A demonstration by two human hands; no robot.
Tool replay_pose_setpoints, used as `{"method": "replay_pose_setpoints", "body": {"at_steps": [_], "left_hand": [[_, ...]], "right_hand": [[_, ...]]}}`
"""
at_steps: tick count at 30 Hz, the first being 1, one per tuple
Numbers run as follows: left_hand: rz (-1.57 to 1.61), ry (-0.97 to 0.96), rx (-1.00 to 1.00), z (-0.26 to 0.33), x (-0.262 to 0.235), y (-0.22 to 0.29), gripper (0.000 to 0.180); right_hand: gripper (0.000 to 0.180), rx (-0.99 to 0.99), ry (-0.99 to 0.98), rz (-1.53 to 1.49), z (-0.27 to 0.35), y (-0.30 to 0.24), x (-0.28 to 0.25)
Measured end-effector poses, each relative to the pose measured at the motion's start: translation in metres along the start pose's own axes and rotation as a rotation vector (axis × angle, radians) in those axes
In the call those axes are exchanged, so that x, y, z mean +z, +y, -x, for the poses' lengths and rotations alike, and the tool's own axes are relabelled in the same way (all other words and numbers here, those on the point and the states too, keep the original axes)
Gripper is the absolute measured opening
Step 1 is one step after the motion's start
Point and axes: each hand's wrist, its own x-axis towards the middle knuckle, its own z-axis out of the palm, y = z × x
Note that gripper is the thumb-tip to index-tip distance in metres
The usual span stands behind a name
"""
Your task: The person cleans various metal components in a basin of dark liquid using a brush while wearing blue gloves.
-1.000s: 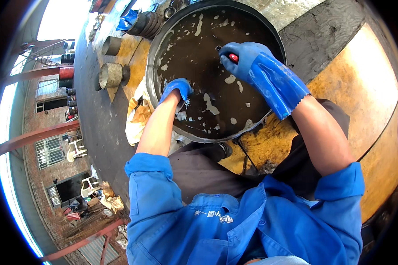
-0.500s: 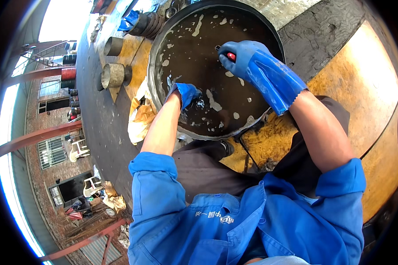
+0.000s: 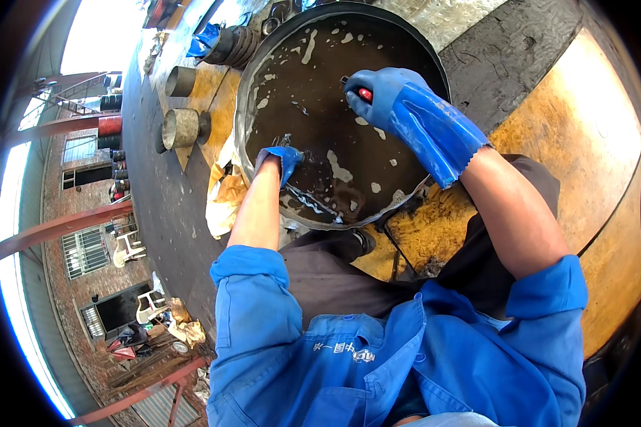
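A wide round tub (image 3: 243,121) in front of me holds murky brown liquid (image 3: 313,107) with patches of pale foam. My left hand (image 3: 286,162), in a blue rubber glove, dips into the liquid near the tub's left side. Its fingers are under the surface, so their pose and anything in them are hidden. Over the right half of the tub, my right hand (image 3: 384,96), in a long blue glove, is closed around a red-handled tool (image 3: 365,94). Only the red grip and a short dark end show; the tool's kind cannot be made out.
Metal cylinders (image 3: 181,128) stand left of the tub, near a stained whitish-yellow cloth or bag (image 3: 226,199). A stack of dark rings (image 3: 238,44) is at the upper left. Yellowish boards (image 3: 548,135) lie to the right. White plastic chairs (image 3: 127,249) stand far left by a brick wall.
My left hand has shifted slightly left and down through the liquid, leaving ripples and streaked foam by the near rim. The right hand and tub appear a little further left.
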Motion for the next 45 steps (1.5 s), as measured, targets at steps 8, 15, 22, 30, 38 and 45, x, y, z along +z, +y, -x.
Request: {"method": "replay_pose_setpoints", "body": {"at_steps": [8, 15, 22, 30, 38, 45], "left_hand": [[0.369, 0.360, 0.269, -0.015, 0.031, -0.031, 0.041], [0.640, 0.227, 0.284, -0.077, 0.057, -0.050, 0.036], [0.711, 0.153, 0.233, -0.027, 0.044, -0.043, 0.042], [1.003, -0.075, 0.149, 0.022, 0.013, -0.018, 0.045], [1.020, 0.093, 0.365, 0.042, 0.012, 0.015, 0.041], [0.720, 0.345, 0.434, 0.022, 0.026, 0.039, 0.063]], "right_hand": [[0.029, 0.045, -0.116, 0.017, -0.001, -0.010, -0.006], [0.030, 0.044, -0.134, 0.033, 0.001, -0.013, -0.007], [0.030, 0.033, -0.137, 0.035, -0.001, -0.010, -0.003], [0.030, 0.030, -0.129, 0.038, 0.000, -0.009, -0.001], [0.031, 0.032, -0.114, 0.027, 0.001, -0.007, 0.007], [0.034, 0.082, -0.151, -0.248, -0.003, 0.002, 0.023]]}}
